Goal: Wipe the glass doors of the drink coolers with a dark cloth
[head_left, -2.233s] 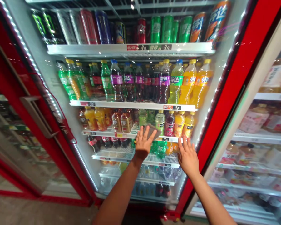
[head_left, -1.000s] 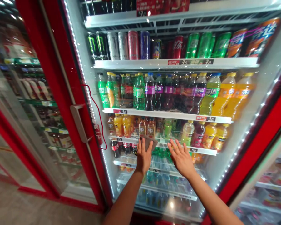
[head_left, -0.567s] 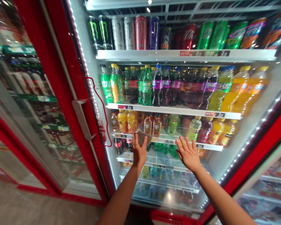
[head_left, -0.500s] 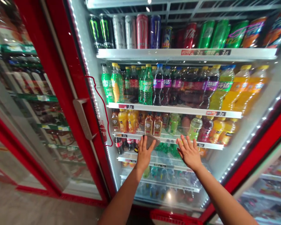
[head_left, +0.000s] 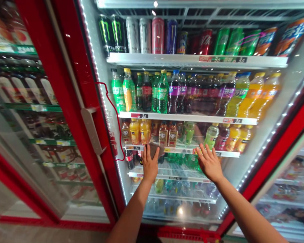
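A closed glass door of a drinks fridge [head_left: 184,116] stands before me, its shelves of bottles and cans seen through the pane. My left hand [head_left: 150,163] presses a grey-brown cloth [head_left: 156,151] flat on the glass, in front of the third shelf's edge. The cloth sticks out past its fingertips and to the right. Spread out on the glass to the right is my right hand [head_left: 209,162], with no object in it. Both arms reach up from the bottom of the view.
A grey door handle [head_left: 92,131] juts from the red frame [head_left: 107,168] at left. More glass-fronted fridges stand on both sides. Red marks run down the left part of the glass. Floor [head_left: 38,233] shows at lower left.
My left hand has slid a little to the left with the cloth. My right hand has shifted slightly right, its fingers still spread. The view has moved a little.
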